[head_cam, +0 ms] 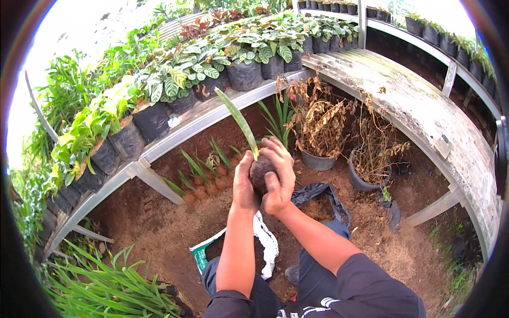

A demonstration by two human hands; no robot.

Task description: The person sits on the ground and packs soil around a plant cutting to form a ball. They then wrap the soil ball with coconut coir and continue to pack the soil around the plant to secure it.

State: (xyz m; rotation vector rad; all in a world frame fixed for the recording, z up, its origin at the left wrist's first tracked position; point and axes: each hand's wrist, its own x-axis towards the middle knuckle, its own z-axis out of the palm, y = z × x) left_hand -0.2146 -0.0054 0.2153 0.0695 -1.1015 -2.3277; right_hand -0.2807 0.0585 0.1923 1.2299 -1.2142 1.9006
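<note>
Between my two hands is a dark, rounded soil ball (260, 171), with one long green leaf (239, 117) rising from its top and tilting to the left. My left hand (244, 185) cups the ball's left side. On the right side my right hand (280, 173) wraps it, fingers curled over the top and thumb across the front. The underside of the ball is hidden by my palms. Below my forearms a white and green sack (266, 242) stands open with dark soil inside. Right of it lies an open black plastic bag (344, 208) holding brown fibrous material.
A row of brown balls with upright leaves (206, 189) sits on the ground ahead. Black pots of withered plants (320, 159) stand at the right under a bench (397, 83). Another bench edge (191, 125) carries bagged leafy plants (242, 75). Long-leaved plants (115, 286) grow at lower left.
</note>
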